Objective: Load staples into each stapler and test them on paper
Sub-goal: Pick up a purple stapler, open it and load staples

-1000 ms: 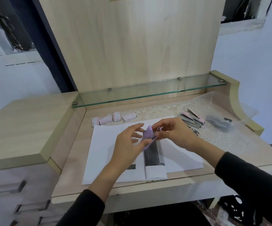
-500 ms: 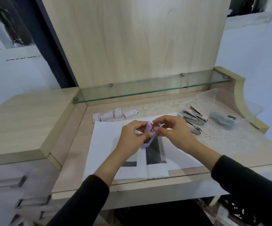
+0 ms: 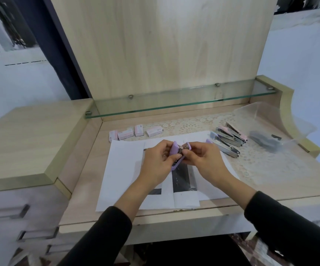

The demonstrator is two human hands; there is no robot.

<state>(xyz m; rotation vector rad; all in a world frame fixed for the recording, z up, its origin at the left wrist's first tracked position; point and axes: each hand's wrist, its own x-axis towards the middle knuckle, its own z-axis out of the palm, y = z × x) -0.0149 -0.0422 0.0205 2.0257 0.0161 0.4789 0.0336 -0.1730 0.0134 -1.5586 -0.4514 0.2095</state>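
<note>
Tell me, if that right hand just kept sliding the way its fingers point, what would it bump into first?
The right hand points left toward the purple stapler it already pinches, so that comes first; just behind it sits the left hand. Depth is hard to judge from this one view.

We sat at what looked like a home desk [image 3: 82,191]: pale wood with a glass shelf [image 3: 174,104], a lace mat [image 3: 193,125], drawers [image 3: 5,210] alongside.

Staple boxes [image 3: 136,132] lie behind the left hand [image 3: 158,164], spare staplers [image 3: 229,138] right of the right hand [image 3: 207,162], paper [image 3: 122,169] beneath both.
</note>
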